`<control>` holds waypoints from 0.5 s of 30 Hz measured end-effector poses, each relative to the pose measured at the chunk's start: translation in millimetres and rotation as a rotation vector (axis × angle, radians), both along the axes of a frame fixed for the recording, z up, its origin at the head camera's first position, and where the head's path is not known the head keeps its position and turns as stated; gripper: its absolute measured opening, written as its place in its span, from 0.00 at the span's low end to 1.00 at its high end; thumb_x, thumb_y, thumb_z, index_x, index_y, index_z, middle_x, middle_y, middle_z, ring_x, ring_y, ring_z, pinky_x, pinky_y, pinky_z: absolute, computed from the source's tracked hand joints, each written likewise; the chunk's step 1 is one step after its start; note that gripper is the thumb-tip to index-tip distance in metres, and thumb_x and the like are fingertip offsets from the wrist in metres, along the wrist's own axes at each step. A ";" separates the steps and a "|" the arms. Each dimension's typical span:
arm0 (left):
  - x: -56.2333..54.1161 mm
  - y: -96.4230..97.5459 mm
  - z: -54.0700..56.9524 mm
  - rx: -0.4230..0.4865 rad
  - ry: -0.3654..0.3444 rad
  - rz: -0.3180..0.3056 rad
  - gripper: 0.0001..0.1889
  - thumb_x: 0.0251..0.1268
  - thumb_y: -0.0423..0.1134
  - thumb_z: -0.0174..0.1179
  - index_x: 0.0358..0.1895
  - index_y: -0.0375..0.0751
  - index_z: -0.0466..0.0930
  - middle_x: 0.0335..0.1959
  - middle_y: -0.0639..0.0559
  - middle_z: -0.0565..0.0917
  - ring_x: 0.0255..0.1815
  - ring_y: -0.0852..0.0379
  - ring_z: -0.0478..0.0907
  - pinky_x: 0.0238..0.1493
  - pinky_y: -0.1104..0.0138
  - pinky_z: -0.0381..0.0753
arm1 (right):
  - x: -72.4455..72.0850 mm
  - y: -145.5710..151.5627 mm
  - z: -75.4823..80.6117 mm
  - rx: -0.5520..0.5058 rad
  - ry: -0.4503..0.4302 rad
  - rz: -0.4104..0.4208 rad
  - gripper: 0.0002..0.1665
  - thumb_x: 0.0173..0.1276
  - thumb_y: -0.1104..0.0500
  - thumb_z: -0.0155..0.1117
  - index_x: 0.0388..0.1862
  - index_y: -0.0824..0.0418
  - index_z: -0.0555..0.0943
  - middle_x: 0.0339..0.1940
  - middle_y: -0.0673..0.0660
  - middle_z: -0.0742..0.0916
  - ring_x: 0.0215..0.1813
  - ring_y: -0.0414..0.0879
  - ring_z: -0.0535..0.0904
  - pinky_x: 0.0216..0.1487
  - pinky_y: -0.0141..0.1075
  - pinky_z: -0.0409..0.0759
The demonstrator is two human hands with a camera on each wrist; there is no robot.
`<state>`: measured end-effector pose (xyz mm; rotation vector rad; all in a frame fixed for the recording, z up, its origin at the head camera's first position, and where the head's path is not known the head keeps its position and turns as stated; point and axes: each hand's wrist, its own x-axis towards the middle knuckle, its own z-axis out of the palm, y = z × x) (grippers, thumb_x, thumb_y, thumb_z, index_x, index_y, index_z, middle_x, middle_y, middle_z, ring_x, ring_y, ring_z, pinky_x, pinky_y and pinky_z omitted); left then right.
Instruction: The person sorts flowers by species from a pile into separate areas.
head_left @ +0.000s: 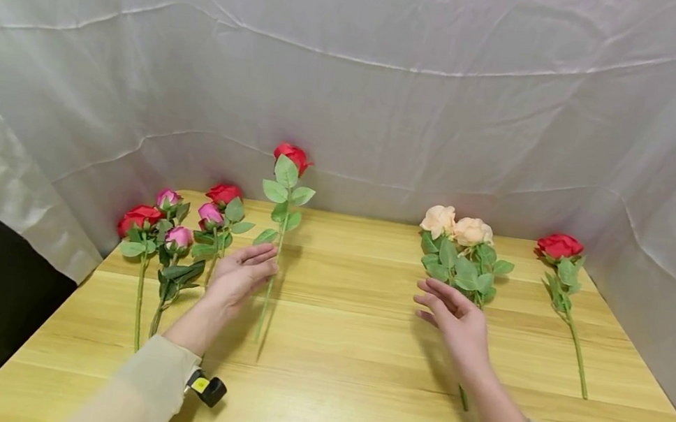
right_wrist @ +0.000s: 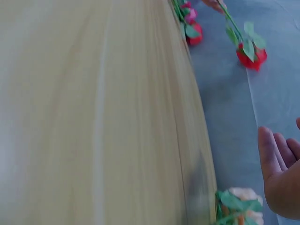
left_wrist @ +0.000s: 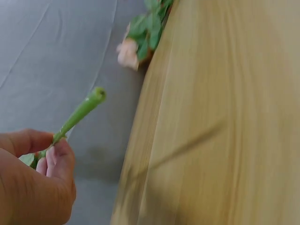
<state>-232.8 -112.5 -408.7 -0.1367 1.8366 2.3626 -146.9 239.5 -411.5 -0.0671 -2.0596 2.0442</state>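
My left hand (head_left: 241,275) pinches the green stem of a red rose (head_left: 292,157) between thumb and fingers, with the bloom up and the stem clear of the table. In the left wrist view the cut end of the stem (left_wrist: 84,108) points out past the fingertips. My right hand (head_left: 450,316) holds nothing and hovers over the stems of the peach roses (head_left: 455,227), its fingers loosely bent. The right wrist view shows that hand (right_wrist: 281,168) with its fingers extended, and the held red rose (right_wrist: 252,55) farther off.
On the left of the wooden table (head_left: 330,379) lie red roses (head_left: 139,218) and pink rosebuds (head_left: 179,236). A single red rose (head_left: 560,247) lies at the right. Grey cloth (head_left: 362,115) hangs behind the table and along its right side.
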 end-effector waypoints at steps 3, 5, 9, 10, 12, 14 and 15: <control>5.2 18.0 -0.2 0.023 0.017 0.011 0.27 0.68 0.21 0.60 0.70 0.29 0.72 0.70 0.38 0.78 0.51 0.63 0.83 0.49 0.72 0.85 | -3.9 -11.0 -0.3 -0.030 0.010 0.005 0.25 0.78 0.61 0.64 0.69 0.71 0.76 0.60 0.59 0.88 0.52 0.43 0.88 0.55 0.40 0.88; 9.0 29.4 -0.2 0.031 0.027 0.017 0.26 0.66 0.21 0.61 0.69 0.30 0.74 0.69 0.38 0.78 0.54 0.60 0.82 0.48 0.72 0.85 | -6.5 -17.9 -0.6 -0.055 0.013 0.011 0.25 0.78 0.63 0.64 0.69 0.73 0.75 0.61 0.61 0.87 0.51 0.43 0.88 0.56 0.40 0.88; 17.0 50.4 0.5 0.041 0.054 0.017 0.26 0.63 0.20 0.62 0.65 0.30 0.77 0.66 0.36 0.80 0.56 0.55 0.82 0.45 0.72 0.85 | -12.6 -29.8 -3.0 -0.075 0.021 0.029 0.24 0.77 0.68 0.63 0.68 0.74 0.75 0.62 0.67 0.85 0.50 0.43 0.88 0.56 0.41 0.88; 18.8 55.3 0.4 0.044 0.061 0.017 0.25 0.62 0.20 0.62 0.65 0.30 0.77 0.66 0.35 0.81 0.56 0.54 0.82 0.44 0.72 0.85 | -14.3 -32.4 -3.7 -0.073 0.020 0.036 0.23 0.76 0.69 0.62 0.68 0.74 0.75 0.63 0.69 0.84 0.50 0.43 0.88 0.56 0.41 0.88; 22.4 64.5 0.3 0.052 0.077 0.016 0.25 0.61 0.19 0.62 0.63 0.28 0.78 0.64 0.34 0.82 0.55 0.53 0.83 0.42 0.72 0.84 | -18.4 -37.7 -4.6 -0.070 0.022 0.048 0.23 0.76 0.71 0.62 0.67 0.74 0.76 0.63 0.71 0.84 0.50 0.43 0.88 0.55 0.40 0.88; 25.8 73.0 -0.4 0.062 0.087 0.015 0.25 0.59 0.19 0.62 0.62 0.28 0.78 0.62 0.34 0.83 0.55 0.51 0.83 0.41 0.73 0.84 | -23.0 -43.4 -4.9 -0.064 0.011 0.058 0.22 0.75 0.70 0.63 0.66 0.74 0.77 0.63 0.71 0.84 0.51 0.43 0.88 0.55 0.40 0.88; 27.3 77.0 -1.0 0.064 0.094 0.014 0.25 0.59 0.18 0.62 0.62 0.28 0.79 0.61 0.35 0.83 0.54 0.51 0.83 0.41 0.73 0.84 | -25.4 -46.4 -4.8 -0.063 0.002 0.064 0.22 0.75 0.69 0.64 0.65 0.73 0.78 0.62 0.71 0.84 0.51 0.43 0.88 0.55 0.40 0.88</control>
